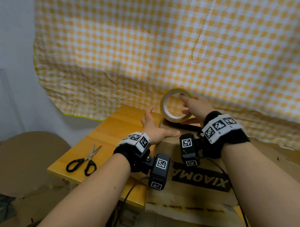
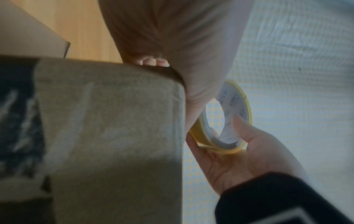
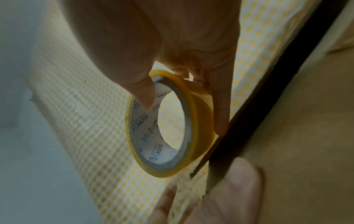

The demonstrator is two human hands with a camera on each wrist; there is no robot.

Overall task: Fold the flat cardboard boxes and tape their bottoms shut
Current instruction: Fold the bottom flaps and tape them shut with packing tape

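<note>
A brown cardboard box [image 1: 183, 195] printed XIAOMI stands on the wooden table [image 1: 106, 136]. My left hand [image 1: 153, 128] holds its far left top edge, thumb lying along the top and fingers over the far side. My right hand [image 1: 193, 106] grips a yellow tape roll [image 1: 174, 118] upright at the box's far edge, with the thumb inside the ring. The left wrist view shows the box [image 2: 114, 121], the roll [image 2: 201, 136] and the right hand [image 2: 249, 159]. In the right wrist view the roll [image 3: 201, 121] touches the box [image 3: 296, 121] beside a dark strip.
Black-handled scissors [image 1: 84, 162] lie on the table left of the box. A yellow checked cloth [image 1: 152, 40] hangs just behind the table. A round cardboard disc [image 1: 27, 162] sits low on the left. Black cables trail from both wrist cameras over the table's near edge.
</note>
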